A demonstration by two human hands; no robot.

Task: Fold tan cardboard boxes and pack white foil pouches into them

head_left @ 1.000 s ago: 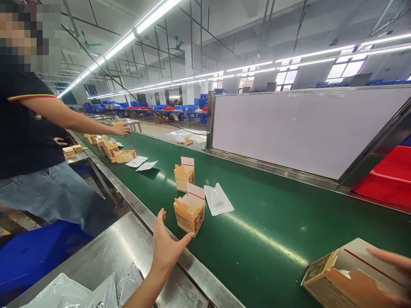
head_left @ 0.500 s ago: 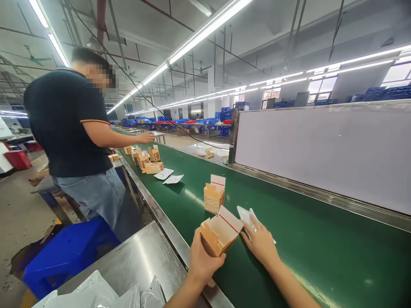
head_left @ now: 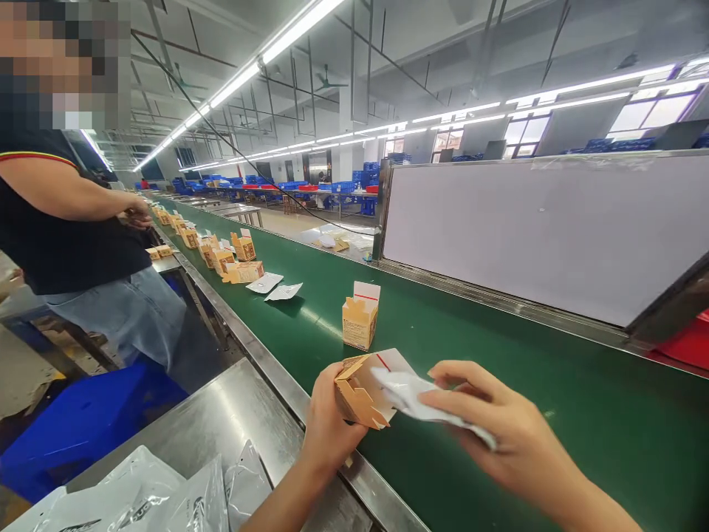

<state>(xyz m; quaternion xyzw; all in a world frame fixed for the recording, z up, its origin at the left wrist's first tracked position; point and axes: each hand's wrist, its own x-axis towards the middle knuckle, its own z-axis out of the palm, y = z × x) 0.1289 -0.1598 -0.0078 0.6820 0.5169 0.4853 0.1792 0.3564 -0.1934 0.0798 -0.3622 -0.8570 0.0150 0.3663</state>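
My left hand (head_left: 328,417) is wrapped round a small orange-brown carton (head_left: 362,391), tilted so that its open top faces right. The lid flap with a red strip stands up at the back. In my right hand (head_left: 498,421) is a white pouch (head_left: 413,391), pinched between thumb and fingers. One end of the pouch is at the carton's mouth; blur hides how far in it reaches. Just beyond, a second open carton (head_left: 360,325) stands upright on the green conveyor belt (head_left: 470,332). Two flat white pouches (head_left: 284,292) lie farther left on the belt.
Several more cartons (head_left: 224,260) line the belt's far left. A person (head_left: 72,222) stands at the left beside a blue stool (head_left: 83,421). Silvery-white bags (head_left: 149,491) lie on the metal table (head_left: 233,399). A white panel (head_left: 526,236) borders the belt's far side.
My right hand has lifted the white pouch off the belt and brought it left to the carton. My left hand has tipped the carton toward it. The view has swung right.
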